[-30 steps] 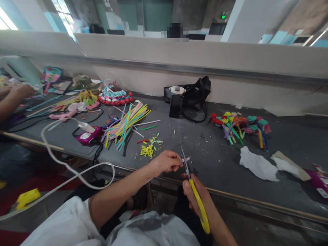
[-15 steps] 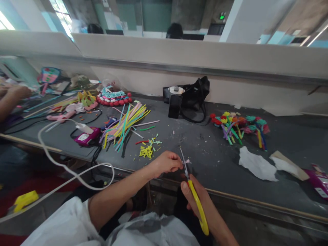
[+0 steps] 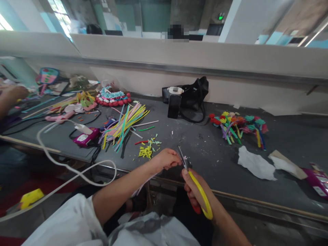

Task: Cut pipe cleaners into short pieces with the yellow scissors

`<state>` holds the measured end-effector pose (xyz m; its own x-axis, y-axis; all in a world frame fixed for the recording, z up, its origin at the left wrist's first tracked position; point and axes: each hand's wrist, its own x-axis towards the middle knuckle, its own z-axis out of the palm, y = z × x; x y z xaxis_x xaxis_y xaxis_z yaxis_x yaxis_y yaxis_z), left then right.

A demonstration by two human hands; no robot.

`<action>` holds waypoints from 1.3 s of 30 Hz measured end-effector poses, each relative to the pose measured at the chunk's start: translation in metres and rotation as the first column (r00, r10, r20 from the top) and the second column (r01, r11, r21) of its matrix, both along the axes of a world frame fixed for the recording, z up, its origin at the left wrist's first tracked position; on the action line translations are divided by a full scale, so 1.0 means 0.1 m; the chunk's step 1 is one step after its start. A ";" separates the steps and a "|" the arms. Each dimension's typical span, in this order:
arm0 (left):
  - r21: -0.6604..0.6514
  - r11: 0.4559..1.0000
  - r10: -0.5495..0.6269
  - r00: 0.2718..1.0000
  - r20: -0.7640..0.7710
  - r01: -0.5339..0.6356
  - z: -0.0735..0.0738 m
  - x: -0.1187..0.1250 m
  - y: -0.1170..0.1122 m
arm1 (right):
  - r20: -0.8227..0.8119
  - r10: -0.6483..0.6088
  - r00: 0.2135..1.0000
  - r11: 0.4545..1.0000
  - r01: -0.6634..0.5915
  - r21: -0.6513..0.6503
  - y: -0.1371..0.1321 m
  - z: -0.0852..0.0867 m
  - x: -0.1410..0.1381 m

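Observation:
My left hand [image 3: 167, 160] is closed in a pinch over the table's front edge. Thin pale lilac strips [image 3: 145, 182], which look like pipe cleaners, trail out below that wrist; their other ends are hidden in the fingers. My right hand [image 3: 196, 186] grips scissors [image 3: 204, 196] with yellow and red handles. The blades are slightly apart and point away from me, close to the left fingertips. Small pink snippets [image 3: 186, 158] lie on the table just beyond the blades.
Yellow cut pieces [image 3: 145, 151] and a bundle of coloured pipe cleaners [image 3: 125, 126] lie to the left. A white cable [image 3: 77, 174] loops past the table edge. Behind stand a phone [image 3: 174, 106] and a black bag [image 3: 194, 94]. Fuzzy flowers [image 3: 233, 123] and white paper [image 3: 256, 163] lie right.
The scissor handles have spread, showing the red loop, and the blades have parted a little. Lilac strips now show below my left forearm. Both hands stay in nearly the same place.

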<state>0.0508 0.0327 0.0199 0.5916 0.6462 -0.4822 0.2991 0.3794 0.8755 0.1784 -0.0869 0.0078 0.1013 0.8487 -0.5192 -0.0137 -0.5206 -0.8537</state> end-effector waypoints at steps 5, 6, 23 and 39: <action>-0.056 0.998 0.018 1.000 -0.015 -0.018 -0.05 0.04 0.07 | -0.087 0.035 0.996 0.989 -0.047 -0.142 0.11 0.12 0.07; -0.064 0.998 0.021 1.000 -0.015 -0.022 -0.05 0.04 0.07 | -0.096 0.039 0.995 0.988 -0.053 -0.147 0.12 0.13 0.08; -0.032 0.999 0.007 0.995 0.095 -0.004 -0.10 -0.10 -0.12 | -0.003 -0.002 1.000 0.995 0.002 0.096 0.11 0.14 0.22; 0.143 0.988 -0.055 0.998 -0.040 0.060 -0.03 -0.17 -0.46 | 0.250 0.024 0.968 0.948 -0.101 0.300 0.24 0.12 0.07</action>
<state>0.0334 -0.0130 0.0166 0.6139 0.6759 -0.4078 0.3487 0.2313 0.9083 0.1852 -0.0627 0.0198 0.1317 0.9714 -0.1976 0.2360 -0.2243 -0.9455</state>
